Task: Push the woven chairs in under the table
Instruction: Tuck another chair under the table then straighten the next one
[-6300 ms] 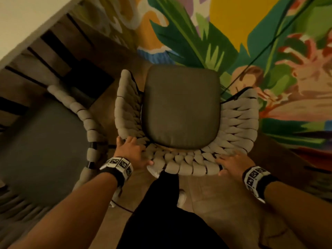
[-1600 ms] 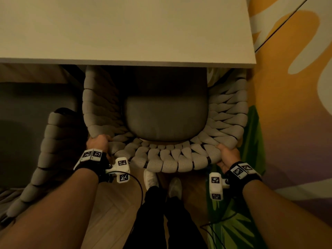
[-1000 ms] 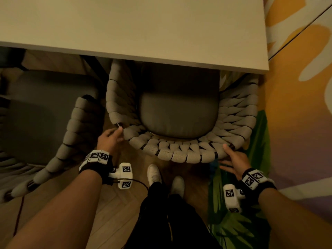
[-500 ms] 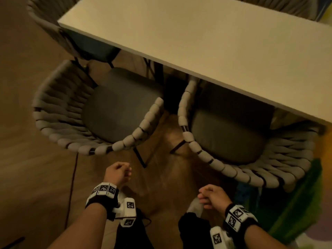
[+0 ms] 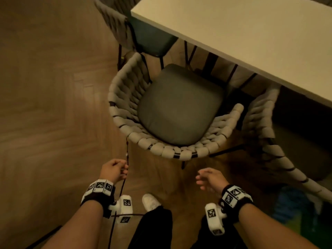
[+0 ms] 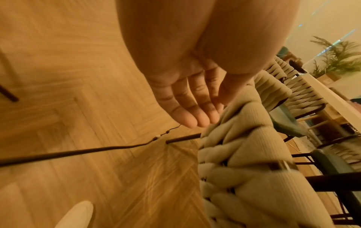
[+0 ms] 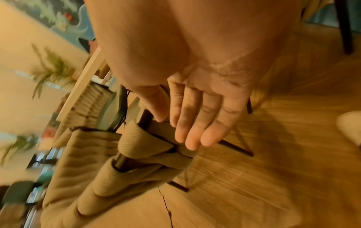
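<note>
Both hands, left hand (image 5: 113, 169) and right hand (image 5: 211, 178), are loose and empty; the woven chair (image 5: 172, 112) probably slides stiffly, so grip its padded back rim (image 5: 172, 152).

Herringbone wood floor (image 5: 53, 105) underfoot, carrying a woven chair (image 5: 172, 112) just ahead of the fingertips, seat only partly beneath the pale table (image 5: 251, 42). To the right of the fingers another woven chair (image 5: 265, 123) sits tucked under; a third (teal seat) (image 5: 125, 33) stands farther beyond. A dark cable (image 5: 124, 178) trails across the boards.
</note>
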Motion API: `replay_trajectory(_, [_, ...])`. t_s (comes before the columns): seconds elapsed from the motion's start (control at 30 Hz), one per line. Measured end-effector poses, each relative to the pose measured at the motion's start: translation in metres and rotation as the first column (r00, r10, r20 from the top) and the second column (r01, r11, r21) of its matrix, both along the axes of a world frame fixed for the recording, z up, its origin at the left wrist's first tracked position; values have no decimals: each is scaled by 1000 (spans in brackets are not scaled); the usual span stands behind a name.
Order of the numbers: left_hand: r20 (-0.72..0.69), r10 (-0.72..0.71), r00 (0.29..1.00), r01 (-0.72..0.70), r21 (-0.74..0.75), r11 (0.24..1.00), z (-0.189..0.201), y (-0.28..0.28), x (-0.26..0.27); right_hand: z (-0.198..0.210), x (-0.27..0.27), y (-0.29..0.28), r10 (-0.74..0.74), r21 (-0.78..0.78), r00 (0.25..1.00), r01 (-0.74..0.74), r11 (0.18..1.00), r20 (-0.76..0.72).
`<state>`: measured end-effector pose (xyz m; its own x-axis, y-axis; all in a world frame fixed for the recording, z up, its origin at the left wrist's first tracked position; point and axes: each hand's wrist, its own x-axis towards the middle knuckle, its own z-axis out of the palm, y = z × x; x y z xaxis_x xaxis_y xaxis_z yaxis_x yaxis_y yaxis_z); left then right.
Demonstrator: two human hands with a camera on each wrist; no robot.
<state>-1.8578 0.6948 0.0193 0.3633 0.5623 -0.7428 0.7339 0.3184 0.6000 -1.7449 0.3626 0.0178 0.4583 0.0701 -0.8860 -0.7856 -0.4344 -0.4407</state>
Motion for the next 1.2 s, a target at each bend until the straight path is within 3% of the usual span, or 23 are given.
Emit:
replay_trajectory(0.2, [-7,-61,998,62,20,998,8,88,41,6,14,59,-215,-20,973,214,977,-79])
replay_trajectory(0.33, [-3,-77,997,77,46,996,4,128,93,-3,24,77,-379,-55,914,375,925,-147])
replay_trajectory(0.6, [-53,-202,978,201,-30,979,-16,168,176,-29,39,119,-758,11,587,792,610,-285])
replay_trajectory(0.8, [-156,-234,960,224,-78,971,-30,176,204,-29,44,124,-812,116,490,870,479,-316])
replay_trajectory(0.97, [-246,-269,931,244,-125,962,-48,199,219,-33,45,130,-881,98,378,926,366,-284])
replay_trajectory(1.1, [-200,-240,950,192,-232,954,-64,209,222,-40,42,135,-919,89,338,941,326,-205])
replay_trajectory(1.2, [-160,-179,971,155,-151,976,-66,203,220,-43,42,137,-934,60,322,947,317,-153])
